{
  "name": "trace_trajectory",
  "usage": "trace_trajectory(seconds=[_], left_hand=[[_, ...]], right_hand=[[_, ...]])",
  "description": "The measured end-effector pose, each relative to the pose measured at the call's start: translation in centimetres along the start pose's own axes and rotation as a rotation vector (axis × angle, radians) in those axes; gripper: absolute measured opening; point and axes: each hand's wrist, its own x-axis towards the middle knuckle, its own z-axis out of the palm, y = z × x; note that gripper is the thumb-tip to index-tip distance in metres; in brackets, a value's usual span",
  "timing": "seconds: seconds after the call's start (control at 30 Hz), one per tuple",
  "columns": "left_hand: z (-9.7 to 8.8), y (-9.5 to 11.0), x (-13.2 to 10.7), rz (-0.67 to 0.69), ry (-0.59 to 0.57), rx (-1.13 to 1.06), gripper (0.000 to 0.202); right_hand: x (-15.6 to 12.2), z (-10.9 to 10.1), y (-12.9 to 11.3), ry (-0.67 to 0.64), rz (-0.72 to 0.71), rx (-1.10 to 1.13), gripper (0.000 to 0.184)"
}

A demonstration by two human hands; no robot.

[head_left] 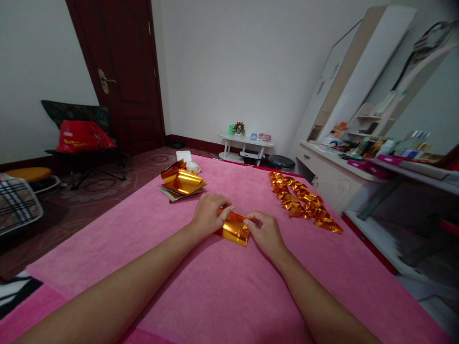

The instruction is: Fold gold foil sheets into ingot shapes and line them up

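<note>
A folded sheet of shiny gold foil paper (235, 228) lies on the pink blanket (222, 286) in front of me. My left hand (210, 213) pinches its left end, fingers curled over the paper. My right hand (264, 230) grips its right end with bent fingers. A stack of unfolded gold foil sheets (181, 182) lies further back on the left. A row of several folded gold foil pieces (304, 201) stretches along the right side of the blanket.
A small white box (184, 155) and a crumpled white thing (193, 166) sit behind the stack. A white dresser (333, 167) with cluttered items stands right. A dark door (122, 71), a chair with a red bag (83, 136) and a low white table (245, 143) are beyond.
</note>
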Motion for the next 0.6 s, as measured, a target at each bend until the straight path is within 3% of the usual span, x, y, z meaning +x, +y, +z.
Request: trace_trajectory(seconds=[0.17,0.33,0.47,0.6], left_hand=[[0.0,2.5,0.1,0.328,-0.032,0.334,0.031],[0.4,1.0,0.4,0.428,0.034,0.408,0.036],[-0.9,-2.7,0.7,0.327,0.12,0.442,0.039],[-2.1,-5.4,1.0,0.045,0.252,0.286,0.047]], right_hand=[[-0.5,0.5,-1.1,-0.014,-0.06,0.048,0.017],[-0.5,0.0,-2.1,-0.029,-0.076,0.146,0.013],[-0.3,-0.8,-1.1,0.034,-0.083,0.127,0.013],[0.2,-2.0,0.6,0.264,-0.09,0.056,0.012]])
